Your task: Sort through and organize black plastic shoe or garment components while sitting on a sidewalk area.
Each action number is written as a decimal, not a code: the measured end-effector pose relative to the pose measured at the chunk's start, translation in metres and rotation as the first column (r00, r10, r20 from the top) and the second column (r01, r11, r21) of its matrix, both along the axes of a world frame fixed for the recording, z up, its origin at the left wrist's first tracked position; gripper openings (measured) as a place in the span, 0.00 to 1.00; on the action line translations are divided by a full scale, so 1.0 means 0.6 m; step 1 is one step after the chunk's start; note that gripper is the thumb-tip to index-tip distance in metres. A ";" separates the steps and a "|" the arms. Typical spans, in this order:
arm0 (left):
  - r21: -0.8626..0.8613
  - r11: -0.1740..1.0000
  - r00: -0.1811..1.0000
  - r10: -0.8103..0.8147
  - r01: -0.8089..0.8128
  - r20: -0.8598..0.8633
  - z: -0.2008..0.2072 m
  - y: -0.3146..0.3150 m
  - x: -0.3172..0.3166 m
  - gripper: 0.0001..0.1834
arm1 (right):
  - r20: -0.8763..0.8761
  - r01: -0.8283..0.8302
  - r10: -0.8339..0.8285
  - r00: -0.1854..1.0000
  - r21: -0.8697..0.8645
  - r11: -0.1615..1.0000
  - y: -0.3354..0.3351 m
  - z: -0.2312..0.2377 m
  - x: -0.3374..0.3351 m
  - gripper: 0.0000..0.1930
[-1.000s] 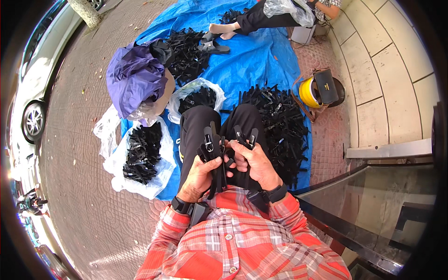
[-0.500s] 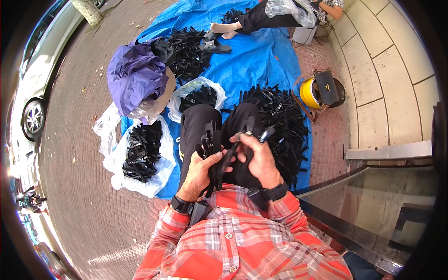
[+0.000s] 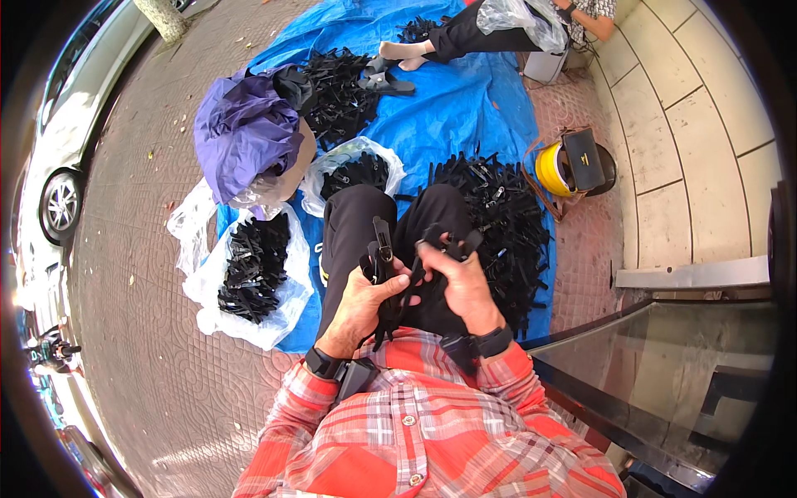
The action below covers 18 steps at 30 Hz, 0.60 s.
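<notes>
Over my lap, my left hand (image 3: 363, 300) grips a small bunch of black straps (image 3: 381, 264), with silvery metal fittings showing on some. The strap ends stick up above the thumb and hang below the palm. Close beside it, my right hand (image 3: 462, 286) pinches a black strap (image 3: 451, 243), its fingers partly smeared by motion. Just past my right knee lies a large heap of similar black straps (image 3: 506, 224). To the left, a clear plastic bag (image 3: 286, 311) holds more straps, and another clear bag (image 3: 390, 166) of them sits beyond my knees.
A blue tarp (image 3: 448, 116) lies under everything. Purple cloth (image 3: 241, 137) covers something at the left, beside a far strap heap (image 3: 336, 104). Another person's feet (image 3: 405, 54) rest at the back. A yellow bucket (image 3: 551, 168) with a black bag (image 3: 584, 159) stands near the tiled wall (image 3: 664, 141).
The straps in my left hand have drawn closer together, with one standing higher. My right hand has turned slightly, and the strap in it now points outward to the right.
</notes>
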<state>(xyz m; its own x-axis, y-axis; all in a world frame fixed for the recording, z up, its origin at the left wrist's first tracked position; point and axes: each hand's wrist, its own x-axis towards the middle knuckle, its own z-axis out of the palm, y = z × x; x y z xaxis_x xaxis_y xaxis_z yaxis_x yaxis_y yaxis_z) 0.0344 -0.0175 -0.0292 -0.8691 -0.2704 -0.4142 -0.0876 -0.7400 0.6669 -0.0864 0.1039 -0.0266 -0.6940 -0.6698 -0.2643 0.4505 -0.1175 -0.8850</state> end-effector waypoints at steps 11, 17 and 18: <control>-0.050 0.979 0.979 -0.197 0.199 0.045 0.018 0.000 0.001 0.15 | 0.090 -0.122 0.114 0.989 0.091 0.988 -0.004 0.029 0.001 0.06; 0.004 0.988 0.985 -0.157 0.157 0.069 0.025 -0.008 0.008 0.15 | 0.105 0.000 -0.002 0.994 0.028 1.000 0.012 0.001 -0.027 0.05; 0.089 0.985 0.987 -0.151 0.145 0.057 0.022 -0.011 0.008 0.16 | 0.218 0.086 -0.083 0.973 -0.005 0.996 0.015 0.015 -0.030 0.05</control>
<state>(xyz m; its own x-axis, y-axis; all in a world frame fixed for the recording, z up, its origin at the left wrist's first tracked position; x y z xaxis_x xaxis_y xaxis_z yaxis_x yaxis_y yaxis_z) 0.0394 -0.0240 -0.0159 -0.8679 -0.1027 -0.4859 -0.2405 -0.7691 0.5921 -0.1045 0.1131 -0.0176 -0.6751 -0.6162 -0.4056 0.6195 -0.1751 -0.7652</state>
